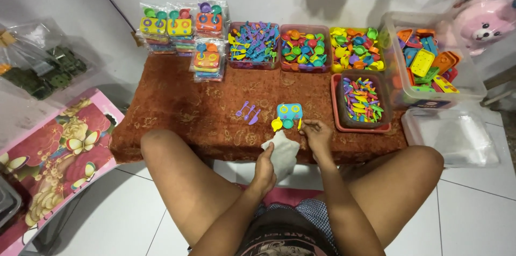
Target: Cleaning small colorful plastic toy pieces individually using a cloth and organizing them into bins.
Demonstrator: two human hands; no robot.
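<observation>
My left hand grips a clear plastic bag at the near edge of the brown mat. My right hand pinches a small yellow toy piece beside a little cluster of toys: a blue toy stove, a yellow pan and a teal pot. A purple toy fork, spoon and knife lie just left of the cluster.
Bins of coloured toy utensils, pots, cups and cutlery line the mat's far and right side. Packed toy sets are stacked at the far left. A clear tub of stoves stands right. A floral board lies left.
</observation>
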